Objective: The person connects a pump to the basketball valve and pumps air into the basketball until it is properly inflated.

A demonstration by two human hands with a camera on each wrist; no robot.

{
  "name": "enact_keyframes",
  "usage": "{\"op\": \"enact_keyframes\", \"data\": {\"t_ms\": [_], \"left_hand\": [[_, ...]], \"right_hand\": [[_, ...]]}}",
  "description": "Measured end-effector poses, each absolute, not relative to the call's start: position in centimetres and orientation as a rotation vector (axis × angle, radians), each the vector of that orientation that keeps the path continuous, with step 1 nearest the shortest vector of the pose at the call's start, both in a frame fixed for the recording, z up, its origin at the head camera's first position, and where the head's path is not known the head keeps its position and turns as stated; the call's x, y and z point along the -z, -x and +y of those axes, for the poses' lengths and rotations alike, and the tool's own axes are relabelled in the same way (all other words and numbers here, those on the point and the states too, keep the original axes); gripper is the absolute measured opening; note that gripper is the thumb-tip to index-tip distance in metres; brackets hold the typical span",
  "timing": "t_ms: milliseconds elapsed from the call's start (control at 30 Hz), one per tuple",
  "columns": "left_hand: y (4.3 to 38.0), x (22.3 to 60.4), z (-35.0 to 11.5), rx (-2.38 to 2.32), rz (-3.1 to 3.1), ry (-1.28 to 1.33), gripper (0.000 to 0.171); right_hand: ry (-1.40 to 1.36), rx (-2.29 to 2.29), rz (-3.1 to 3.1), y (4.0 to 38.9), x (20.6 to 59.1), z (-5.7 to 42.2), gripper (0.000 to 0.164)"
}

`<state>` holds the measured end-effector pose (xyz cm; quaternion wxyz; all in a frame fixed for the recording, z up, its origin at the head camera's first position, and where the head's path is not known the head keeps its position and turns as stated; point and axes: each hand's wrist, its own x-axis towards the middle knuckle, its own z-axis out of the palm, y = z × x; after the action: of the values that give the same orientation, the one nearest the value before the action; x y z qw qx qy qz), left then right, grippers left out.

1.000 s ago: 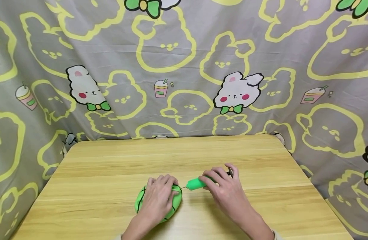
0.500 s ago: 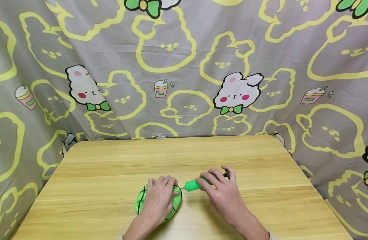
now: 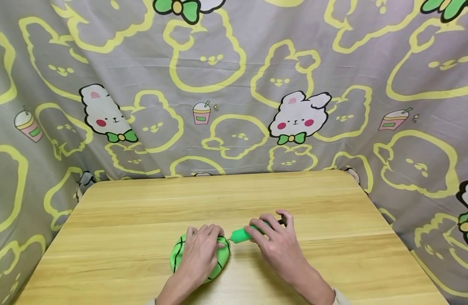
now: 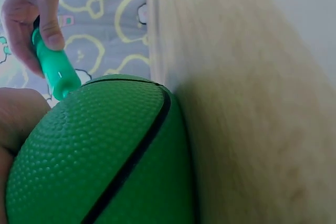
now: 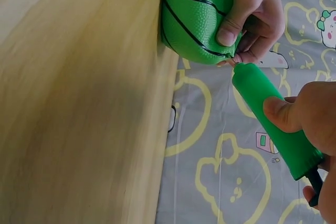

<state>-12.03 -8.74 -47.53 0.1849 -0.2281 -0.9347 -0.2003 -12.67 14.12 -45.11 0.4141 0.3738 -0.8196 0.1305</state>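
Note:
A green rubber ball point(image 3: 176, 256) with black lines lies on the table, partly sunken and soft-looking. My left hand point(image 3: 201, 254) grips it from above; in the right wrist view its thumb point(image 5: 228, 34) and fingers pinch the skin at the ball's end. My right hand point(image 3: 281, 248) holds a green hand pump point(image 5: 270, 111) by its barrel, tilted toward the ball. Only a short piece of the pump's needle point(image 5: 231, 62) shows at the ball; how deep it sits is hidden. The pump's black handle point(image 5: 315, 182) sticks out at the rear, by the right hand's fingers.
The light wooden table point(image 3: 123, 220) stretches around both hands. A grey curtain point(image 3: 226, 101) with yellow animal outlines and white rabbits hangs behind the table and along both sides.
The right hand has brought the pump leftward to the ball, and less of the needle shows between them. The left hand and ball stay nearly in place. The head view has shifted slightly.

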Motion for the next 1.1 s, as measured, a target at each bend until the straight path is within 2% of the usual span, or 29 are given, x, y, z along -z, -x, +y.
{"op": "enact_keyframes", "data": {"t_ms": [467, 767, 1100], "left_hand": [[12.0, 47.8, -8.7, 0.630, -2.625, 0.631, 0.021], [12.2, 48.0, -8.6, 0.644, -2.602, 0.634, 0.021], [12.0, 47.7, -8.4, 0.496, -2.621, 0.649, 0.023]], "right_hand": [[-0.931, -0.310, -2.027, 12.9, 46.2, 13.4, 0.031], [-0.923, -0.308, -2.040, 12.9, 46.8, 13.0, 0.021], [-0.933, -0.348, -2.100, 12.8, 46.5, 13.7, 0.021]]}}
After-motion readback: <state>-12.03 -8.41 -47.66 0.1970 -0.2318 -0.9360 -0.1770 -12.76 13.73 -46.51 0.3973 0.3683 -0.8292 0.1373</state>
